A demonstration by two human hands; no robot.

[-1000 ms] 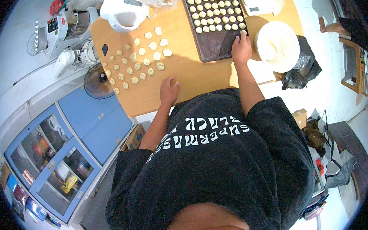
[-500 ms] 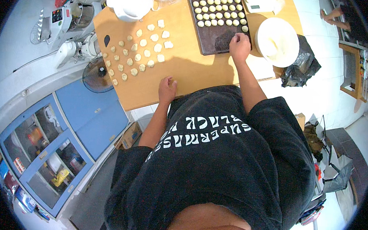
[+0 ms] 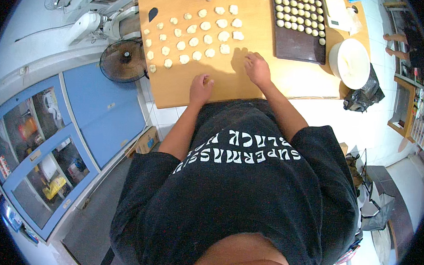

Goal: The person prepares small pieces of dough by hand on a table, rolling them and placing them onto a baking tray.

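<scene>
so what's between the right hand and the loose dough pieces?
Just wooden tabletop, with a shadow across it, between right hand and dough pieces; seen in the head view.

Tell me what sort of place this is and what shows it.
Probably a small bakery workroom or home kitchen: rows of rough dough pieces lie on a wood-coloured table, a dark tray holds smooth round balls, and what looks like a stand mixer stands at left.

A round fan (image 3: 125,55) with dark blades stands near a white stand mixer (image 3: 93,28) and a blue cabinet (image 3: 99,118) with a yellow packet (image 3: 54,187) behind its glass. A brown cardboard box (image 3: 147,140) sits beside the cabinet; to the right is a crumpled black plastic bag (image 3: 364,97).
</scene>
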